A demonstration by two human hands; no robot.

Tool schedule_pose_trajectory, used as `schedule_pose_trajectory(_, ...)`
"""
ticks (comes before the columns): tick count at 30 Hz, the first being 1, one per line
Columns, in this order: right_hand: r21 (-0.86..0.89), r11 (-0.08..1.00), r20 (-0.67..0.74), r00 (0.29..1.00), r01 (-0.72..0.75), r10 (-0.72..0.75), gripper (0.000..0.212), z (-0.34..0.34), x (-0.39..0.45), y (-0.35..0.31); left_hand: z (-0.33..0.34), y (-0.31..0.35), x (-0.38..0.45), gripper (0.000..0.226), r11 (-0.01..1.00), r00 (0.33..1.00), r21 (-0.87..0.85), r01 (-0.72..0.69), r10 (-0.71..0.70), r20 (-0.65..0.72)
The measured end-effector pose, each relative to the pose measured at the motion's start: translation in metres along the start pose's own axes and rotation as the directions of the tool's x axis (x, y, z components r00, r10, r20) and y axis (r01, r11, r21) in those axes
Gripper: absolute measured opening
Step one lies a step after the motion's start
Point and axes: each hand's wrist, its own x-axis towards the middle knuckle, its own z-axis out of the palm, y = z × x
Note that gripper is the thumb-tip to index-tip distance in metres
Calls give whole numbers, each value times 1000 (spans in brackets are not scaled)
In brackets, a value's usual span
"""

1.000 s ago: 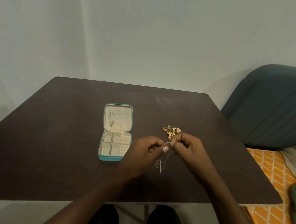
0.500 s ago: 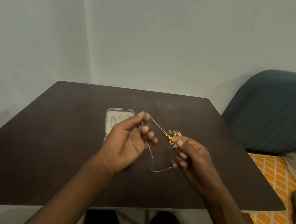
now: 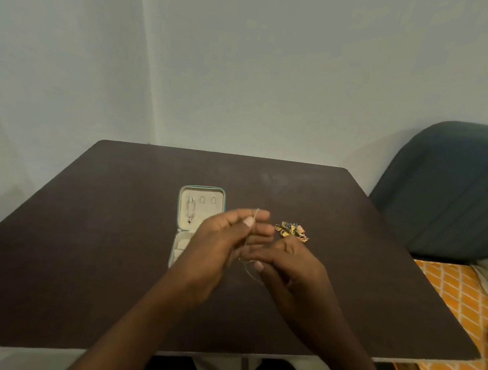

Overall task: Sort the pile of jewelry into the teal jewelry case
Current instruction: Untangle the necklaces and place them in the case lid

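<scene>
Right hand nearest, fingers curled, pinching low loop of thin silver chain. Left hand pinches chain's top end, partly covering teal jewelry case. Best: keep chain taut, lower slowly onto case's lid hook (snags easily). Right of case: gold jewelry pile, knobbly, glinting. Case lining cream, soft.

A domestic room. A dark square worktop stands in a corner of plain pale walls; a blue-grey upholstered chair back and an orange lattice-patterned cloth adjoin it at right, furnishings typical of a home.
</scene>
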Motion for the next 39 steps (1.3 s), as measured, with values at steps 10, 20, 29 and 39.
schedule_pose_trajectory(10,-98,990,-226,971,-98,74,24,-3,13,-1,-9,-10,-10,31,991,990,127,45,-61,123)
schedule_pose_trajectory(20,717,504,267,857,-482,441,23,26,3,9,-10,-10,-16,21,990,997,121,71,-70,-13)
schedule_pose_trajectory(29,886,70,324,722,-458,612,15,33,9,5,-16,-10,-11,19,990,987,62,129,-122,-106)
schedule_pose_trajectory(39,921,-150,375,714,-359,591,44,48,-11,12,-26,5,-4,17,854,903,-362,375,-425,-66)
